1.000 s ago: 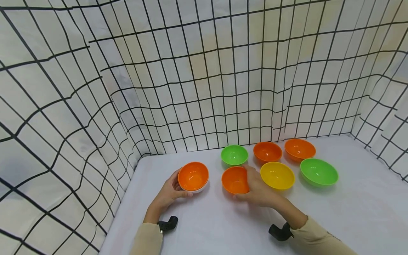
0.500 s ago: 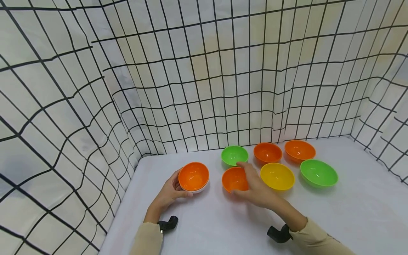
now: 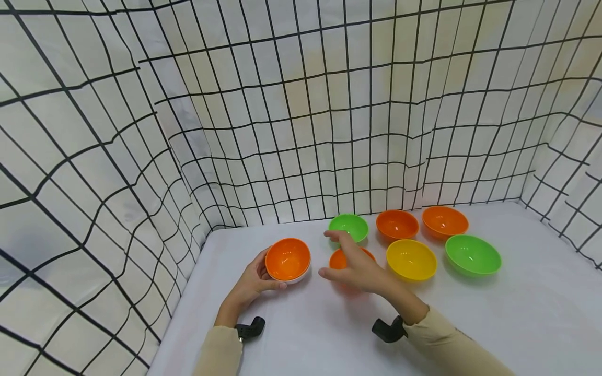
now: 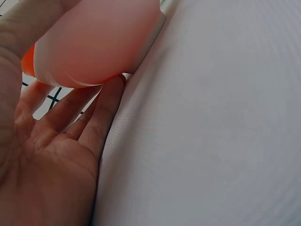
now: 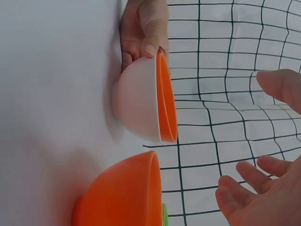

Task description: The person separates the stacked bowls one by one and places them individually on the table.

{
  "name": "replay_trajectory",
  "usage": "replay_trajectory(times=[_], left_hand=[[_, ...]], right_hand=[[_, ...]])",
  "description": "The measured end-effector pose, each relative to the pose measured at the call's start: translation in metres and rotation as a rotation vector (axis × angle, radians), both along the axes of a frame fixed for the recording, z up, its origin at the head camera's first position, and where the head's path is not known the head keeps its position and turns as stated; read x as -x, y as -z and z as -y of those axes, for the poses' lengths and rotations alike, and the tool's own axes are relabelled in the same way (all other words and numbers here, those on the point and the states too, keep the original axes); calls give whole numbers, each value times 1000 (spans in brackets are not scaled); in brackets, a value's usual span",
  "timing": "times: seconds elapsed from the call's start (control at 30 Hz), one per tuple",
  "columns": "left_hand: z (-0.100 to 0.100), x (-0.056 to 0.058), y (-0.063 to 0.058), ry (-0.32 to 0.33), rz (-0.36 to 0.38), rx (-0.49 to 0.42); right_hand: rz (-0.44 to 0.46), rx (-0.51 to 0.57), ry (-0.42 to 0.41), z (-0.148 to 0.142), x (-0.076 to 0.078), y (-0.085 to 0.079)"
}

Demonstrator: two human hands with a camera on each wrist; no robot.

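An orange bowl (image 3: 288,258) sits nested inside a white bowl (image 5: 136,101) on the left part of the table. My left hand (image 3: 253,284) grips this pair from the left, thumb on the near side and fingers round the far side. In the left wrist view, fingertips (image 4: 113,89) touch the white bowl's wall low down. My right hand (image 3: 359,271) hovers over another orange bowl (image 3: 337,259), fingers and thumb spread, holding nothing. It partly hides that bowl in the head view; the right wrist view shows a gap between hand and bowl.
Behind stand a small green bowl (image 3: 350,225) and two orange bowls, one in the middle (image 3: 397,224) and one farther right (image 3: 444,222). A yellow bowl (image 3: 411,259) and a larger green bowl (image 3: 472,255) stand to the right. Grid-patterned cloth (image 3: 301,130) encloses the white table (image 3: 320,334).
My right hand has let go of the separate orange bowl, risen and moved left over it with its fingers spreading. The left hand and its nested bowls have stayed in place.
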State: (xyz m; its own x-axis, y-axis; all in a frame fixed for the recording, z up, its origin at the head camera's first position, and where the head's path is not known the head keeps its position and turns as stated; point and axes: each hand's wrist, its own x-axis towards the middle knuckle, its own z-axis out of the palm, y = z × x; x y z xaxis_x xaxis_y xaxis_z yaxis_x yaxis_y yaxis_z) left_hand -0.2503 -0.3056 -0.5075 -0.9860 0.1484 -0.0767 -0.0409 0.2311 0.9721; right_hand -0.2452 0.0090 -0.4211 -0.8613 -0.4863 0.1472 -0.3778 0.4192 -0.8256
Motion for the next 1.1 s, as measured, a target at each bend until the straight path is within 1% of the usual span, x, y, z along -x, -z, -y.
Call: replay_trajectory(times=[0.13,0.2,0.3,0.4,0.53,0.63,0.73,0.9,1.1], left_hand=[[1,0,-1,5,2,2],[0,0,-1,7,2,4],[-1,0,-2,11,-4,3],[-1,0,-2,16,-7,5],[-1,-1,-3,15,-8,5],[0,-1,-2,20,-11,1],[1,-1,-2,29,-10,-14],[1,-2,-2,39,-8,-24],[3,-3,-3,44,-13,-24]], right_hand=[[24,73,-16,17,12,1],[51,106,-24,25,18,5],[93,127,-24,37,25,12],[113,112,-17,49,30,19],[121,58,-6,63,34,28],[149,33,3,70,35,31],[167,33,-7,74,35,35],[137,10,-43,76,34,40],[124,-28,-60,77,32,37]])
